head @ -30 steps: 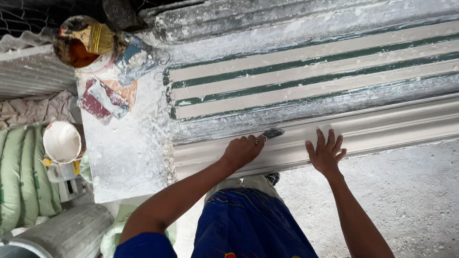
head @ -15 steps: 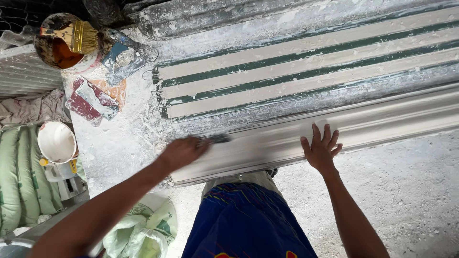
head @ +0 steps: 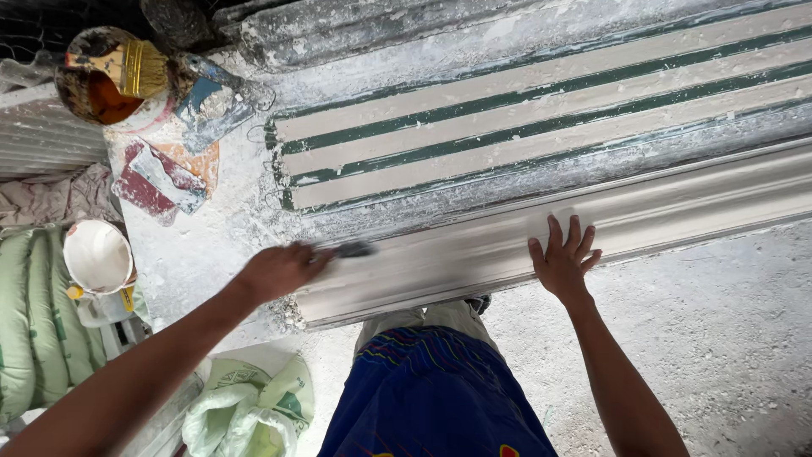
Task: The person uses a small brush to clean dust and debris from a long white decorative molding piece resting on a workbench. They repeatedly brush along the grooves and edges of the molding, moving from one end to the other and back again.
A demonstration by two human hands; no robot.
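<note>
A big white dusty workbench holds a long white plaster moulding. Beside it lie white strips with green gaps. A tin with a brush and a red and white scraper sit at one end.

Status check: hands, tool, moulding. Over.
Left hand grips a small dark tool on the white moulding. Right hand flat, fingers spread, on it. Nothing on the moulding between them.

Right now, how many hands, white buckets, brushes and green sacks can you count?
Hands: 2, left hand holding a small dark tool and right hand flat on the long plaster moulding
White buckets: 1
Brushes: 1, lying in the pot of orange liquid
Green sacks: 1
Total: 5
</note>
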